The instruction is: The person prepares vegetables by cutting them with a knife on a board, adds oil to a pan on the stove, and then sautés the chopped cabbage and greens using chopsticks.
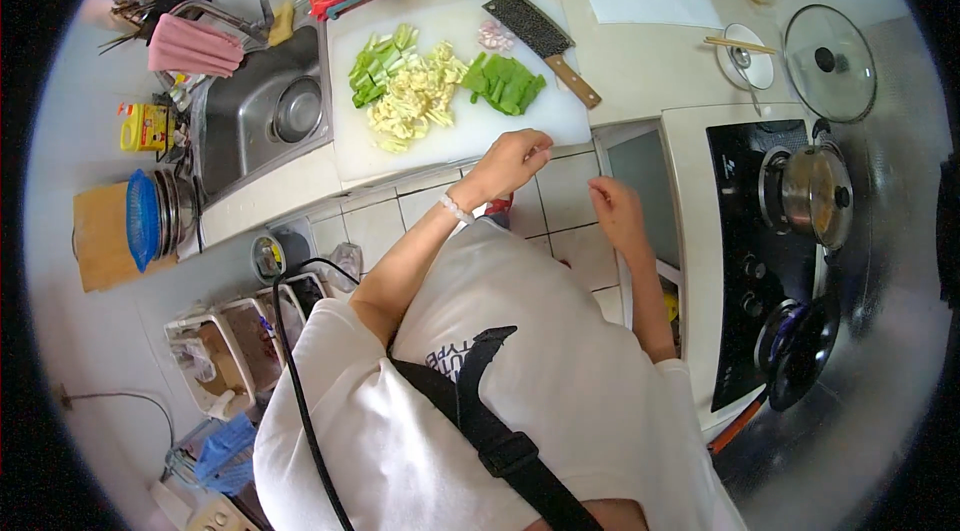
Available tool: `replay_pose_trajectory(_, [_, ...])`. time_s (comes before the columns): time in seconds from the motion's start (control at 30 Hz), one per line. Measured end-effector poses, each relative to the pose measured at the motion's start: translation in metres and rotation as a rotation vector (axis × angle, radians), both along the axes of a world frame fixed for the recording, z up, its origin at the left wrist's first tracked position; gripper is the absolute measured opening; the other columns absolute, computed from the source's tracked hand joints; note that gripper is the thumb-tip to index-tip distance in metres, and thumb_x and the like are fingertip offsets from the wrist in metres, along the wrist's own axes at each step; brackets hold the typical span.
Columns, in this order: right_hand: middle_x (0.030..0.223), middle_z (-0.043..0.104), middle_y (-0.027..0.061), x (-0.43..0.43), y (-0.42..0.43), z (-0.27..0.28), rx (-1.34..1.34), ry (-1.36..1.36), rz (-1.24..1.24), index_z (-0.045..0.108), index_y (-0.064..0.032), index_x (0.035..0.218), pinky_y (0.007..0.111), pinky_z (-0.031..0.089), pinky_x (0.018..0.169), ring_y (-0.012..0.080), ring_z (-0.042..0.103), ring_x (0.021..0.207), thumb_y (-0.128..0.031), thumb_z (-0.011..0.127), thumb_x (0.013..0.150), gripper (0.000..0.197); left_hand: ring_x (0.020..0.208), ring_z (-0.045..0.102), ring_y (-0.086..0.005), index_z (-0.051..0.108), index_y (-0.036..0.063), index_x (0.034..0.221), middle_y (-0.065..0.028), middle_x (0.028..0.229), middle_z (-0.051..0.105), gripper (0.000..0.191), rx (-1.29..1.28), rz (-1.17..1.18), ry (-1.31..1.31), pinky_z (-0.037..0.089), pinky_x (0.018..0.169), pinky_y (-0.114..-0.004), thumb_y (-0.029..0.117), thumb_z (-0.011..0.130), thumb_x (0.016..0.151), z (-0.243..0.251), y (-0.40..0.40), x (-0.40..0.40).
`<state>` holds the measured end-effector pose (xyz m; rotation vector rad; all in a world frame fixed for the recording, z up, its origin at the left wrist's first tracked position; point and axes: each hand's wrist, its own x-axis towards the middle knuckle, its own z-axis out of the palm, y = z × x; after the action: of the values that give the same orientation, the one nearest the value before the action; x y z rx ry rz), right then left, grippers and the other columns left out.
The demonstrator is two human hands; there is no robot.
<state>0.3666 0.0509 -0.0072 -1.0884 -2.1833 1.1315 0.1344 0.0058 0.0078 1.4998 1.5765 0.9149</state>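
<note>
Over the near edge of the white cutting board, my left hand curls its fingers, with nothing seen in them. My right hand hangs lower over the floor, to the right of the board, loosely curled with no object visible in it. On the board lie cut green-white stalks, shredded pale yellow leaves, chopped green leaves and a small heap of chopped garlic-like pieces. A cleaver rests behind them, its wooden handle over the board's right side.
A steel sink is at left. At right, a lidded pot and a black frying pan stand on the black gas hob. Behind the hob are a white bowl with chopsticks and a spoon, and a glass lid.
</note>
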Motion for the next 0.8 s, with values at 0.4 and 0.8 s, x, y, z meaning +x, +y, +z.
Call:
replay_pose_trajectory(0.4, [0.107, 0.057, 0.0178, -0.085, 0.066, -0.008, 0.339, -0.315, -0.137, 0.057, 0.0012, 0.105, 0.043, 0.045, 0.083, 0.0359, 0.053, 0.098, 0.000, 0.059, 0.079, 0.026, 0.081, 0.062, -0.0337, 0.060, -0.0035, 0.104, -0.0197, 0.093, 0.063, 0.023, 0.046, -0.107, 0.000, 0.049, 0.072, -0.038, 0.012, 0.056, 0.088, 0.014, 0.017, -0.069])
replay_pose_trajectory(0.8, [0.109, 0.054, 0.0177, -0.138, 0.136, -0.046, 0.479, -0.416, 0.036, 0.051, -0.0023, 0.111, 0.044, 0.046, 0.084, 0.0357, 0.051, 0.101, -0.003, 0.062, 0.075, 0.038, 0.078, 0.060, -0.0329, 0.060, -0.0017, 0.106, -0.0172, 0.095, 0.061, 0.022, -0.004, 0.038, 0.089, 0.048, 0.071, -0.038, 0.012, 0.055, 0.088, 0.021, 0.014, -0.080])
